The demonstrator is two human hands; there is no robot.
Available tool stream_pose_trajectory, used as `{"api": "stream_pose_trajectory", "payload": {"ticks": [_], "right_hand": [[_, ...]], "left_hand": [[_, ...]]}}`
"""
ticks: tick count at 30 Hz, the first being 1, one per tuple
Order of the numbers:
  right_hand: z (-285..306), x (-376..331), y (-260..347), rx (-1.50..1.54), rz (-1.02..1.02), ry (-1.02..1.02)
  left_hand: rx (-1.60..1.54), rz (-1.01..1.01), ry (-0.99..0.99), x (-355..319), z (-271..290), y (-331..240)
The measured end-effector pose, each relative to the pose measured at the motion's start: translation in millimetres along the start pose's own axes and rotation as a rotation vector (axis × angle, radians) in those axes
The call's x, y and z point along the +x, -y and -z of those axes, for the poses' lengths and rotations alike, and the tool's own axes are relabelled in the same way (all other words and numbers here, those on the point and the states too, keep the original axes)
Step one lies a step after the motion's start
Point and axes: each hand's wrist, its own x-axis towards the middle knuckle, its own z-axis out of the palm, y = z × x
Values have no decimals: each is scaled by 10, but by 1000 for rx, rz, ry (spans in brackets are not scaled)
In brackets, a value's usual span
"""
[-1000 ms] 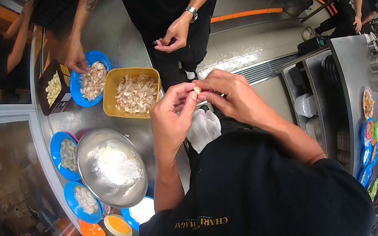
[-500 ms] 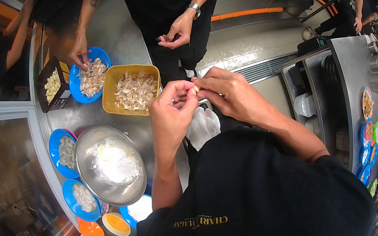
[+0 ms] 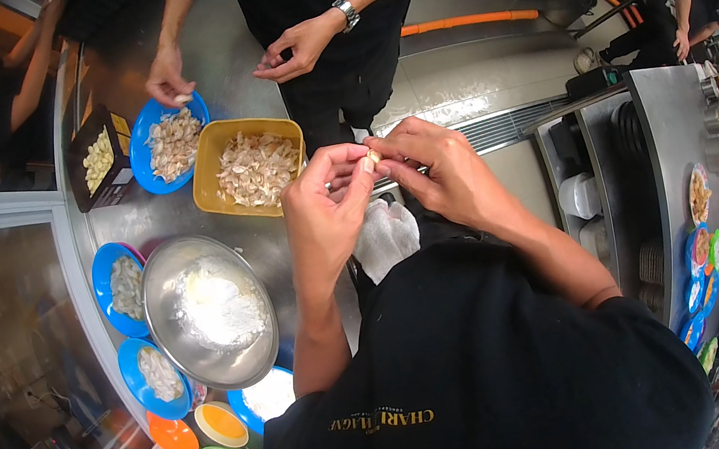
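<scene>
Between both sets of fingertips I pinch a small pale garlic clove [image 3: 374, 157] in front of my body. My left hand [image 3: 327, 206] closes thumb and forefinger on its left side. From the right, the fingers and thumb of my right hand [image 3: 447, 172] press on it. Just left of my hands stands a tan rectangular tub [image 3: 205, 192] holding unpeeled garlic cloves [image 3: 255, 168]. Beyond it is a blue bowl [image 3: 141, 159] of cloves and skins, with a co-worker's hand [image 3: 168, 77] above it holding a clove.
A dark box [image 3: 89, 188] of peeled cloves sits at the counter's far left. Nearer are a steel bowl [image 3: 171, 346] with white powder and blue bowls [image 3: 118, 310] of pale food. A white cloth [image 3: 386, 239] hangs below my hands. Shelving [image 3: 619, 169] stands to the right.
The co-worker's hand has risen from the blue bowl with a clove, and their other hand has moved left. My fingers have shifted slightly on my clove.
</scene>
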Motion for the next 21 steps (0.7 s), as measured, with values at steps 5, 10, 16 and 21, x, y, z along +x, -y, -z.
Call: {"api": "stream_pose_trajectory", "payload": {"ticks": [5, 10, 16, 21], "right_hand": [[39, -2, 35, -39, 45, -5], [-15, -21, 23, -45, 103, -68], [-10, -20, 88, 63, -23, -13], [-141, -19, -121, 573, -316, -9]], "left_hand": [[-113, 28, 42, 14, 44, 32], [-92, 26, -12, 22, 16, 26], [159, -60, -2, 32, 17, 88], [171, -101, -106, 27, -80, 91]]}}
